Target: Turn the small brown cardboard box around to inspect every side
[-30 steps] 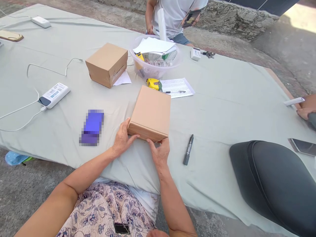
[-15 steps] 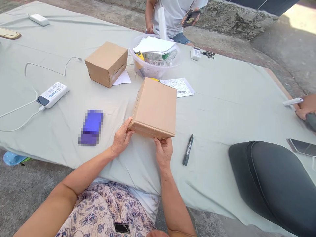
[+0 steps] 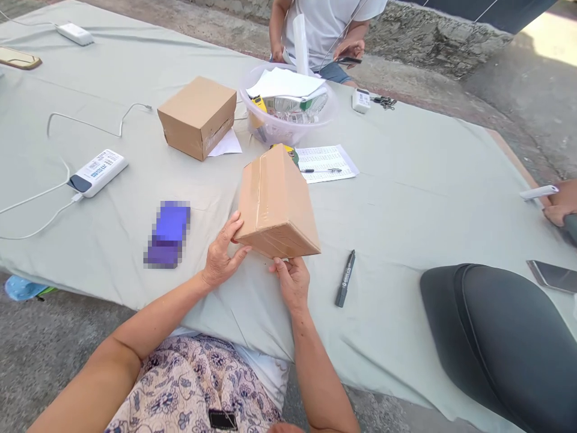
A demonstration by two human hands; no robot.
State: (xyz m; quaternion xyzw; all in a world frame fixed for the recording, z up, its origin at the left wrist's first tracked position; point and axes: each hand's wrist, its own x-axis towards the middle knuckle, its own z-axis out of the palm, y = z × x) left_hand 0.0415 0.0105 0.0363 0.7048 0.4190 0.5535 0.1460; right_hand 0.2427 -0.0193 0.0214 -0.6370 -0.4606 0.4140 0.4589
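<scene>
A brown cardboard box (image 3: 279,201) is tilted above the cloth-covered table (image 3: 396,216), with a taped side facing up and left. My left hand (image 3: 223,252) grips its near left corner, thumb below the lower edge. Under the near edge, my right hand (image 3: 293,279) holds the box with thumb and fingers; some fingertips are hidden beneath it. A black marker (image 3: 345,279) lies to the right of my right hand. Left of my left hand is a blurred blue-purple item (image 3: 169,234). Behind the box are a printed sheet (image 3: 333,161) with a pen and a yellow-green tape measure (image 3: 291,153).
Another box (image 3: 196,114) stands beside a plastic basin (image 3: 288,123) of odds and ends. A white power bank (image 3: 101,173) with cables lies left. A black padded seat (image 3: 505,343) occupies the near right. A person (image 3: 324,30) sits opposite; another hand (image 3: 561,201) shows far right.
The box has been turned in my hands, so its taped side now shows. My right hand has shifted slightly left and down. The person opposite has tilted their phone flat.
</scene>
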